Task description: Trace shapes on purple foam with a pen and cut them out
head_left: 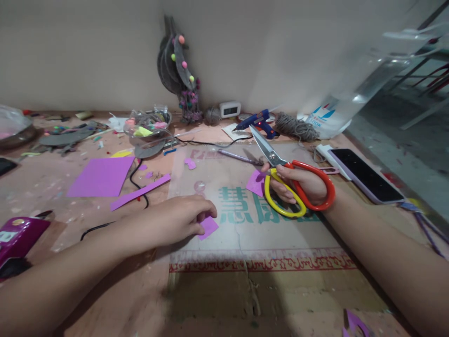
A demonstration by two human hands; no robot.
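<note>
My right hand (308, 183) has its fingers through the handles of a pair of scissors (268, 147), one loop red and one yellow. The blades are together and point up and left, toward the glue gun. A small purple paper piece (209, 228) is pinched in the closed fingers of my left hand (189, 213), just above the cardboard (199, 255). Close to the yellow loop lies another purple scrap (255, 183), partly behind the right fingers. A pen (238, 157) rests left of the blades.
Left lie a purple sheet (101, 177), a purple strip (140, 192) and a magenta device (23, 236). A bowl of scraps (149, 128), blue glue gun (257, 121), grey yarn (297, 126) and large bottle (351, 98) stand behind. A phone (366, 173) is right.
</note>
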